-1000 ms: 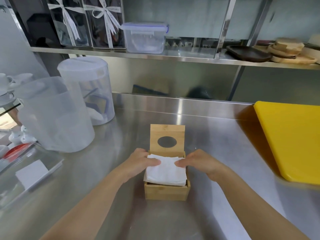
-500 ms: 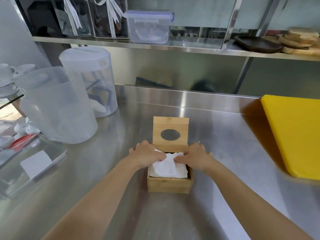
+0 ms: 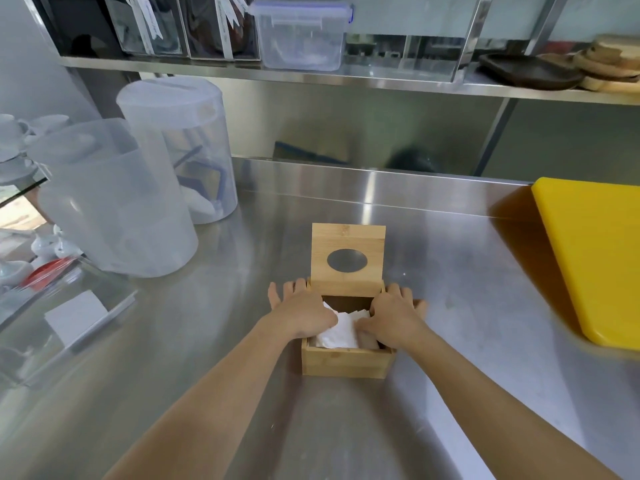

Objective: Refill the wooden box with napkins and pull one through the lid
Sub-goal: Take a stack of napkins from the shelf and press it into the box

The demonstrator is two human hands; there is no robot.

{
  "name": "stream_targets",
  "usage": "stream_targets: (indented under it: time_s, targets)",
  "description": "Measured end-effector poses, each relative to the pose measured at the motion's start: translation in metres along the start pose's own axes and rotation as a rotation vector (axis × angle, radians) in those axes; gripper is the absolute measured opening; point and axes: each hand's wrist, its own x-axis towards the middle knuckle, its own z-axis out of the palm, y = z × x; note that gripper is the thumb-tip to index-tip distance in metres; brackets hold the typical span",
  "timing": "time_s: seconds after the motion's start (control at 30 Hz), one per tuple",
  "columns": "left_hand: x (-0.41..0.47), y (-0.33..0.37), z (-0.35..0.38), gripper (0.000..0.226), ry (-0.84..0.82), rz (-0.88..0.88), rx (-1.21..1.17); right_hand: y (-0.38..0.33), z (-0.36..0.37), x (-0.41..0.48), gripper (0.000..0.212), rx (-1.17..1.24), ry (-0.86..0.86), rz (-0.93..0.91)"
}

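Stainless steel fills most of what I see: the brushed steel counter [image 3: 450,306] runs from edge to edge, with a steel shelf [image 3: 346,79] above it whose upper contents are cut off by the top of my view. At the right, a thick yellow plastic cutting board [image 3: 595,258] lies on the counter and runs out of the picture. At the left stand two tall frosted translucent plastic pitchers [image 3: 114,202]; something blue and white sits inside the rear one, but I cannot make it out through the cloudy wall.

Near the middle of the counter sits the small square bamboo box [image 3: 347,358], its hinged wooden lid with an oval hole [image 3: 348,259] standing upright at the far side. Inside the box lies a stack of white paper napkins [image 3: 341,332]; I see only a strip of it between my wrists, somewhat rumpled, and I cannot tell how deep it goes.

My left hand [image 3: 304,313] is spread flat over the left part of the napkins, palm down, thumb on the paper, fingers reaching past the box wall toward the lid's hinge. My right hand [image 3: 393,317] lies likewise over the right part, thumb on the napkins, fingers over the far right corner. Both press rather than clutch; whether any fingertip pinches paper underneath is hidden.
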Motion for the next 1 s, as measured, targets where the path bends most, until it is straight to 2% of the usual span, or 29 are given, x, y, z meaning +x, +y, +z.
stream_targets:
  time_s: [0.13,0.3,0.4,0.6,0.7,0.77,0.83,0.87,0.93,0.97,1.0]
  targets:
    - [0.006,0.0,0.0,0.04,-0.032,-0.03,0.059,0.0,0.004,0.004,0.02,-0.009,-0.009,-0.012]
    - [0.004,-0.004,-0.004,0.036,-0.045,0.024,0.006,0.003,0.005,-0.004,0.02,-0.091,0.076,-0.017]
    - [0.004,-0.005,-0.003,0.035,-0.045,0.042,0.053,0.003,0.008,-0.01,0.023,-0.164,0.13,-0.038]
    - [0.009,-0.003,-0.002,0.032,0.012,0.052,0.172,0.001,0.012,-0.02,0.031,-0.297,0.302,-0.053]
    - [0.011,-0.007,-0.002,0.035,0.045,0.09,0.165,-0.001,0.012,-0.024,0.02,-0.349,0.485,-0.11]
    - [0.008,-0.012,-0.005,0.039,0.041,0.102,0.159,0.0,0.01,-0.023,0.018,-0.328,0.616,-0.188]
    - [0.004,-0.016,-0.012,0.035,0.11,0.137,0.144,0.003,0.007,-0.022,0.015,-0.271,0.668,-0.353]
    - [0.001,-0.016,-0.016,0.029,0.193,0.163,0.104,0.003,0.005,-0.022,0.012,-0.22,0.649,-0.462]
    - [-0.006,-0.014,-0.026,0.016,0.382,0.235,-0.008,0.002,0.0,-0.025,0.008,-0.098,0.502,-0.613]
    - [-0.01,-0.012,-0.03,0.013,0.43,0.305,-0.04,0.0,-0.002,-0.026,0.007,-0.07,0.41,-0.651]
    - [-0.013,-0.01,-0.033,0.012,0.405,0.384,-0.037,-0.001,-0.004,-0.025,0.009,-0.06,0.321,-0.671]
